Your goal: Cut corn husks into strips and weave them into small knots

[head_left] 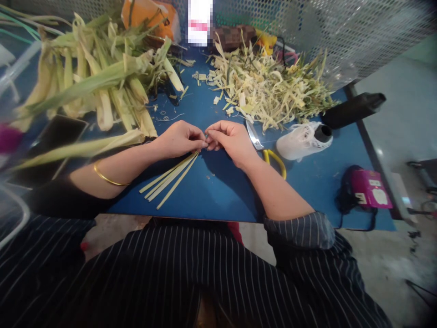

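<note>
Resting loose ends of the pale strips (pixel 170 177) on the near part of the blue table (pixel 221 200), spread like a fan, perhaps for easy separation. Pinching the upper ends in the left hand (pixel 182 139), apparently to bind the bunch at one point. Meeting it closely with the right hand (pixel 232 141), curled narrow, thumb and fingertips nearly together; impossible to tell of anything gripped there. Just beyond the right wrist, set down within easy reach, to judge by placement: scissors (pixel 253 135) with yellow handles, near a white-wrapped cylinder (pixel 295 145). Farther off, heaped to the right, probably out of the working space: curled shreds (pixel 259 95). Piled opposite, on the left, seemingly apart from the shreds: long husks (pixel 102 89).
</note>
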`<state>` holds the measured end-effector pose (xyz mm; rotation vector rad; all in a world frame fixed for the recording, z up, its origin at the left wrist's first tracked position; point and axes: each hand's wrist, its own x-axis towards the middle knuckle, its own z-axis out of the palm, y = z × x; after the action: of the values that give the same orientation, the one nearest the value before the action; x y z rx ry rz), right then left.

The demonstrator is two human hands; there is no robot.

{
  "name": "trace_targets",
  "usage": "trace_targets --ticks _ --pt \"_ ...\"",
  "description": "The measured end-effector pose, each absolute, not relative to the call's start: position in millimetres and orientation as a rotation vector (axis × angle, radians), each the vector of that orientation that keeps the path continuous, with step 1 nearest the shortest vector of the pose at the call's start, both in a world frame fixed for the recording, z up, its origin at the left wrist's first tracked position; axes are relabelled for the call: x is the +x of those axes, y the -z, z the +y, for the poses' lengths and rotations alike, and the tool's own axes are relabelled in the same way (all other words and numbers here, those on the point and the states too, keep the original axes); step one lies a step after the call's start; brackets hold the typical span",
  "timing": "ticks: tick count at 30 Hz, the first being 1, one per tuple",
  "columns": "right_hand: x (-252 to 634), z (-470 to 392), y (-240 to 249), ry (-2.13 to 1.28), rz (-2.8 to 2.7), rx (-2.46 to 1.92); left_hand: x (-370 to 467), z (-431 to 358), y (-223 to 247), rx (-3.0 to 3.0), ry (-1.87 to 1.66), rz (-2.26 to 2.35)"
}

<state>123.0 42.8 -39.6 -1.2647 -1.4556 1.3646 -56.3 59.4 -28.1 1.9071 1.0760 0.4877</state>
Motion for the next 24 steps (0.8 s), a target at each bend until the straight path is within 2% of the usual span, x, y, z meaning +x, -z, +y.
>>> trace_targets --ticks 7,13,24 --pt "134 49 34 -1.145 -1.595 -1.238 -51 54 17 1.628 -0.595 1.174" --pt "137 47 35 -0.857 -1.926 -1.270 -55 59 23 1.556 -0.639 1.141" --pt "135 41 34 -0.439 -2.124 -1.235 -56 62 31 1.438 -0.710 1.205"
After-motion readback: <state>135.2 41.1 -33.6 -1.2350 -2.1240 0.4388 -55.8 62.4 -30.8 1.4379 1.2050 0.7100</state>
